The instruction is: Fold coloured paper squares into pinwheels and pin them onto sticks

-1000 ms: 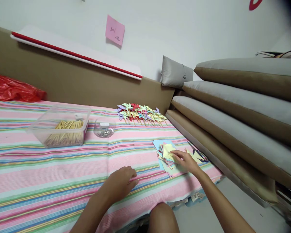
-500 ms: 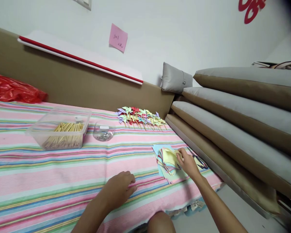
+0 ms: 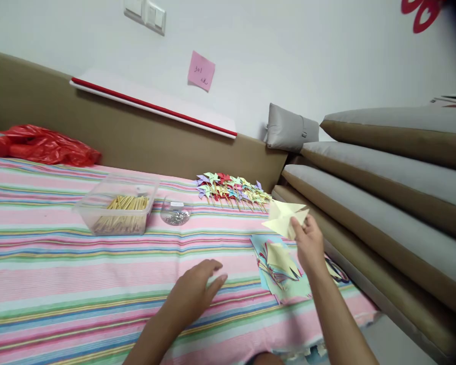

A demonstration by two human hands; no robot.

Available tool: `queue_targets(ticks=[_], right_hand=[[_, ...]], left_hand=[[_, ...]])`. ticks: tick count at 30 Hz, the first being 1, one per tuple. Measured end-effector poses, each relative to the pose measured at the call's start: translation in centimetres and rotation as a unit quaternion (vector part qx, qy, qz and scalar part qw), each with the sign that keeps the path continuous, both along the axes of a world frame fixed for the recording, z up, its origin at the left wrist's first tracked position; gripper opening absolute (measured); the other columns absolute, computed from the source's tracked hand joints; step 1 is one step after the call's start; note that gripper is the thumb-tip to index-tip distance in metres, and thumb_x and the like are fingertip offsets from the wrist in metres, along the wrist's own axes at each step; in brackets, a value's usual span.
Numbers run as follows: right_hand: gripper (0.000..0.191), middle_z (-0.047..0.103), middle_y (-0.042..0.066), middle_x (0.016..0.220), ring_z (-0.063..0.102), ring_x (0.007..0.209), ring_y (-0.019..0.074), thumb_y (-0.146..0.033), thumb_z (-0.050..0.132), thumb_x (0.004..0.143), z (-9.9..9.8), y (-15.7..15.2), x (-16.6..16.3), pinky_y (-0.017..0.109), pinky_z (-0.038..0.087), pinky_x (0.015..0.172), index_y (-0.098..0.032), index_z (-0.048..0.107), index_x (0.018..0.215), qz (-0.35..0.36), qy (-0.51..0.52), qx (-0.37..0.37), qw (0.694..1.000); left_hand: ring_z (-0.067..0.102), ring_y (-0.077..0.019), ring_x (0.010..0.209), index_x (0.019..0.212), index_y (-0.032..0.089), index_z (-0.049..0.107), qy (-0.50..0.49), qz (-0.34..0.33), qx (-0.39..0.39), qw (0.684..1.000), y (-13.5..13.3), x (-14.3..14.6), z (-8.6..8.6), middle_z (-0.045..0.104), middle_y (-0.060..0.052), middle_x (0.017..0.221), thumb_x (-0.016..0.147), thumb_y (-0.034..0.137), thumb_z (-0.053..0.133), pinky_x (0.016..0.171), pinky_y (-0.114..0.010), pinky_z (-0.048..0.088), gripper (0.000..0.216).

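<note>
My right hand (image 3: pixel 307 244) pinches a pale yellow cut paper square (image 3: pixel 285 219) and holds it up above a loose stack of coloured paper squares (image 3: pixel 279 263) on the striped cloth. My left hand (image 3: pixel 195 294) lies on the cloth to the left of the stack, fingers loosely stretched, holding nothing. A row of finished paper pinwheels (image 3: pixel 233 188) on sticks lies further back near the sofa edge.
A clear plastic box of wooden sticks (image 3: pixel 119 210) and a small clear dish of metal pins (image 3: pixel 175 215) stand at mid-left. A red plastic bag (image 3: pixel 45 144) lies far left. Stacked cushions (image 3: pixel 383 167) rise on the right. Scissors (image 3: pixel 336 271) lie partly hidden behind my right wrist.
My right hand has lifted a yellow paper piece off the stack and raised it. My left hand's fingers have loosened and stretched. The view has shifted a little.
</note>
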State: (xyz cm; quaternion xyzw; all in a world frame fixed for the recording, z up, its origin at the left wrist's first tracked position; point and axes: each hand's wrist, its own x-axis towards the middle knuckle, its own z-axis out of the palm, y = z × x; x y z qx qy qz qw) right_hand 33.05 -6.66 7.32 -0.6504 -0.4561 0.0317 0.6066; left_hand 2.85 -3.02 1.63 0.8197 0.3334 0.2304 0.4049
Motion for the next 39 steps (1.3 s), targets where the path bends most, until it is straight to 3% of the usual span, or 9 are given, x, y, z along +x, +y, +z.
queue_targets(ticks=[4, 6, 10, 14, 18, 24, 31, 34, 39], right_hand=[[0.047, 0.076, 0.01, 0.107, 0.074, 0.085, 0.0239, -0.051, 0.056, 0.092, 0.0, 3.3, -9.1, 0.036, 0.06, 0.073, -0.021, 0.052, 0.129, 0.162, 0.093, 0.01, 0.982], [0.045, 0.076, 0.008, 0.104, 0.074, 0.084, 0.0231, -0.048, 0.066, 0.088, -0.5, 4.1, -12.7, 0.034, 0.06, 0.072, -0.021, 0.056, 0.124, 0.287, 0.201, -0.004, 0.936], [0.037, 0.077, 0.004, 0.095, 0.071, 0.076, 0.0195, -0.046, 0.072, 0.085, -2.3, 5.0, -15.8, 0.029, 0.057, 0.066, -0.022, 0.064, 0.111, 0.382, 0.255, -0.061, 0.886], [0.031, 0.076, 0.003, 0.095, 0.07, 0.085, 0.0196, -0.046, 0.073, 0.084, -3.7, 5.6, -15.8, 0.027, 0.055, 0.07, -0.022, 0.069, 0.104, 0.398, 0.236, -0.097, 0.881], [0.038, 0.075, 0.004, 0.104, 0.07, 0.096, 0.0224, -0.044, 0.074, 0.084, -4.4, 5.7, -15.5, 0.031, 0.056, 0.077, -0.025, 0.067, 0.116, 0.391, 0.261, -0.095, 0.877], [0.044, 0.076, 0.003, 0.092, 0.072, 0.086, 0.0214, -0.04, 0.081, 0.077, -5.8, 4.9, -15.0, 0.032, 0.058, 0.074, -0.025, 0.065, 0.115, 0.325, 0.309, -0.072, 0.891], [0.046, 0.076, 0.005, 0.1, 0.072, 0.087, 0.0233, -0.044, 0.075, 0.082, -6.0, 4.1, -15.3, 0.035, 0.057, 0.072, -0.028, 0.06, 0.122, 0.271, 0.317, -0.061, 0.907], [0.038, 0.066, 0.008, 0.128, 0.067, 0.103, 0.0248, -0.042, 0.058, 0.095, -6.2, 3.8, -15.6, 0.04, 0.057, 0.083, -0.032, 0.053, 0.131, 0.274, 0.23, -0.028, 0.933], [0.023, 0.037, 0.006, 0.152, 0.045, 0.133, 0.0294, -0.028, 0.048, 0.098, -6.5, 3.2, -16.0, 0.052, 0.044, 0.105, -0.033, 0.067, 0.111, 0.271, -0.061, 0.004, 0.961]], left_hand=[[0.063, -0.0275, 0.117, 0.124, 0.021, 0.06, -0.201, 0.107, -0.166, 0.959, 1.4, -1.1, 1.9, 0.066, -0.012, 0.133, 0.095, 0.062, 0.043, 0.097, -0.039, 0.049, 0.053], [0.065, -0.0274, 0.115, 0.128, 0.018, 0.059, -0.293, 0.133, -0.24, 0.916, 1.9, -1.9, 2.7, 0.066, -0.014, 0.133, 0.095, 0.064, 0.041, 0.096, -0.039, 0.051, 0.059], [0.07, -0.0255, 0.105, 0.127, 0.018, 0.064, -0.365, 0.143, -0.271, 0.879, 2.5, -2.8, 3.1, 0.073, -0.012, 0.122, 0.089, 0.053, 0.063, 0.088, -0.033, 0.054, 0.051], [0.073, -0.0255, 0.094, 0.118, 0.018, 0.071, -0.334, 0.173, -0.292, 0.879, 2.7, -2.6, 2.5, 0.078, -0.009, 0.109, 0.079, 0.044, 0.078, 0.081, -0.032, 0.056, 0.048], [0.074, -0.0245, 0.085, 0.111, 0.017, 0.074, -0.322, 0.221, -0.283, 0.876, 2.7, -2.3, 1.7, 0.08, -0.008, 0.099, 0.079, 0.045, 0.078, 0.075, -0.032, 0.058, 0.042], [0.073, -0.0234, 0.092, 0.113, 0.018, 0.073, -0.335, 0.241, -0.275, 0.869, 2.7, -1.9, 1.2, 0.079, -0.007, 0.104, 0.079, 0.041, 0.079, 0.079, -0.029, 0.057, 0.041], [0.073, -0.0247, 0.09, 0.104, 0.016, 0.074, -0.301, 0.24, -0.279, 0.88, 2.4, -0.9, 0.9, 0.08, -0.008, 0.099, 0.08, 0.044, 0.078, 0.074, -0.029, 0.056, 0.037], [0.072, -0.0266, 0.097, 0.109, 0.016, 0.074, -0.333, 0.267, -0.272, 0.862, 2.3, -0.9, 0.8, 0.079, -0.009, 0.105, 0.079, 0.044, 0.079, 0.078, -0.031, 0.055, 0.041], [0.07, -0.0261, 0.098, 0.114, 0.015, 0.072, -0.376, 0.302, -0.271, 0.833, 2.2, -1.1, 1.4, 0.078, -0.01, 0.103, 0.077, 0.042, 0.081, 0.077, -0.03, 0.055, 0.047]])
